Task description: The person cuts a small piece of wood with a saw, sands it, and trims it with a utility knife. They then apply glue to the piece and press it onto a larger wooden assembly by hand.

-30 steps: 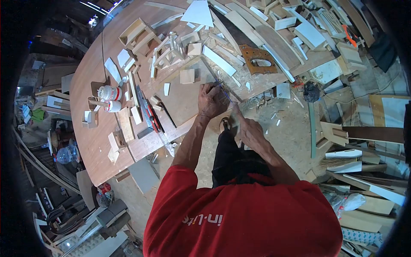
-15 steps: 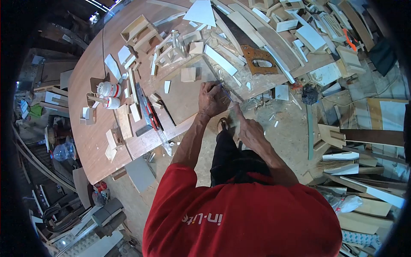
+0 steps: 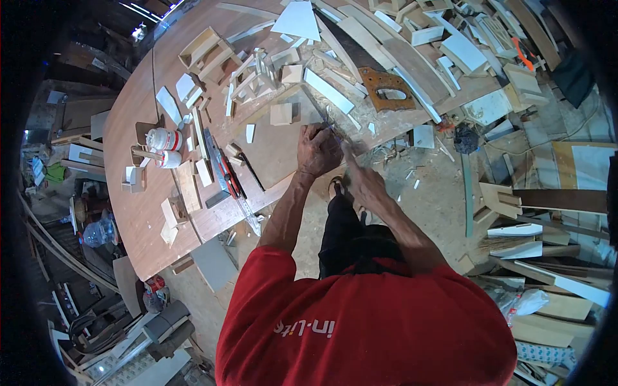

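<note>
Right hand has risen to the cluttered plywood table.

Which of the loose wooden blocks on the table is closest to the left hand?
The square tan block, lying by itself just beyond the left hand; the other blocks all sit farther back on the table.

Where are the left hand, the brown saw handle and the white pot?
left hand [image 3: 318, 151]: head view, on the back of the hand.
saw handle [image 3: 374, 78]: head view, on the brown part beside its hole.
white pot [image 3: 159, 138]: head view, on its white side.
</note>
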